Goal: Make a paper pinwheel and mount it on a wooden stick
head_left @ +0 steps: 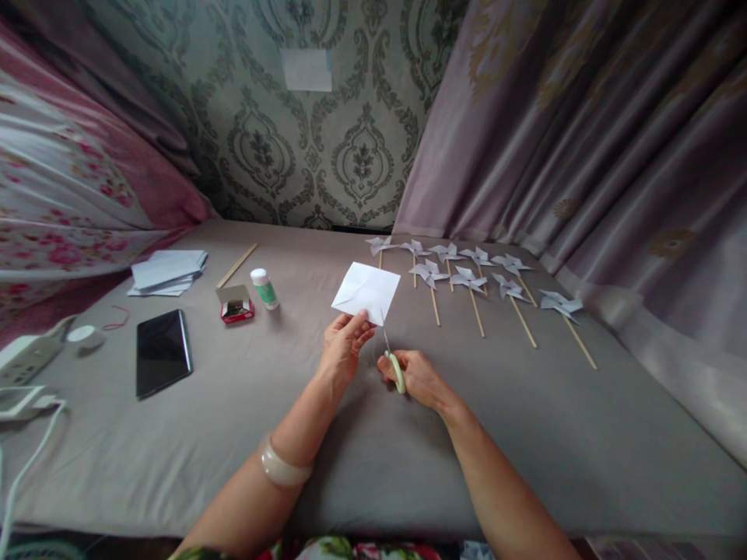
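My left hand [344, 346] pinches the near corner of a white creased square of paper [367, 292], holding it up over the grey sheet. Just to its right, my right hand [412, 376] grips small scissors with pale green handles [395, 365]; the blades point up at the paper's lower edge. A pale bangle sits on my left wrist. Beyond the paper, several white paper pinwheels on wooden sticks [467, 280] lie in rows on the bed.
On the left lie a stack of white paper squares [168, 271], a wooden stick [236, 265], a small green-labelled glue bottle [264, 288], a red box [236, 305], a dark phone [162, 351] and a power strip with cable [26, 358]. Curtains hang on the right.
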`<state>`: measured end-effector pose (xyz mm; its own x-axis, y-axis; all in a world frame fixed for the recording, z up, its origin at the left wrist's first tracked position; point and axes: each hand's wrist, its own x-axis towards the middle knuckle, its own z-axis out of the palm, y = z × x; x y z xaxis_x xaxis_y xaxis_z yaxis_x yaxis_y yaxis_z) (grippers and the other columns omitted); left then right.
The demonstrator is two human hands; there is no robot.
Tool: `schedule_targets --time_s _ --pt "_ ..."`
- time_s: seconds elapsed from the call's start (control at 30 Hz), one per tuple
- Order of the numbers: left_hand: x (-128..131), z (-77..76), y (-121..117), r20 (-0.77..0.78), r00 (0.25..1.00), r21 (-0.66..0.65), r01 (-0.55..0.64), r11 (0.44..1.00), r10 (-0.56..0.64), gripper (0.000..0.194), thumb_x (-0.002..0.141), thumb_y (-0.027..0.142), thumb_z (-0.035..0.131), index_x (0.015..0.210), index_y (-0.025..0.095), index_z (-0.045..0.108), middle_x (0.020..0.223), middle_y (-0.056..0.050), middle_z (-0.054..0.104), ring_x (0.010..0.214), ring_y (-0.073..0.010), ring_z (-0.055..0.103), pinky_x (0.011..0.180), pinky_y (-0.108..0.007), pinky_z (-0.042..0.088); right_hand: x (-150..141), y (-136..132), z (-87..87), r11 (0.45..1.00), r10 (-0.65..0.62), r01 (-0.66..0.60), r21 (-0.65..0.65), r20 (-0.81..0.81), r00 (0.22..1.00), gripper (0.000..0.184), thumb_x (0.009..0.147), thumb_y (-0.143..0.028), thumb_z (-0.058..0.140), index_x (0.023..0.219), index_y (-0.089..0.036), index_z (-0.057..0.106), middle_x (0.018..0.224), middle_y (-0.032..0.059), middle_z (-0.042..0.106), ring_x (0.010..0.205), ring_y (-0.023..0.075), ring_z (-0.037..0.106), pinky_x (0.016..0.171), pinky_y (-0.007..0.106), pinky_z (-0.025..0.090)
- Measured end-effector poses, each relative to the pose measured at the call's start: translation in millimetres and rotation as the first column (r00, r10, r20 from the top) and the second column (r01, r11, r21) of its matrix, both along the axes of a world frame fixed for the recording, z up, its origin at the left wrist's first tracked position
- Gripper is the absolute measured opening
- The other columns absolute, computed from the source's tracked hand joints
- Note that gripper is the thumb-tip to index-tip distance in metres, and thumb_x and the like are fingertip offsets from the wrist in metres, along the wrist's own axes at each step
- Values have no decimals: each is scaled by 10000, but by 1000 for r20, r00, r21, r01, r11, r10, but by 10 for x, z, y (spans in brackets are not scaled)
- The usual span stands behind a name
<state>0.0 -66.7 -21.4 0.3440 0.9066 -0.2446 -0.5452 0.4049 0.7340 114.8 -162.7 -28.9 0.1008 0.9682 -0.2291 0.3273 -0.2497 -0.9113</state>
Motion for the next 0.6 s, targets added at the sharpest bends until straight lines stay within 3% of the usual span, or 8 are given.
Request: schedule_targets --time_s 0.6 --pt "9 -23 -30 -33 999 35 6 999 -5 349 518 317 839 655 160 559 613 9 601 606 -111 600 642 -249 472 7 9 -7 997 -74 74 -8 -61 995 613 672 -749 575 596 -141 593 526 7 571 427 66 397 436 215 303"
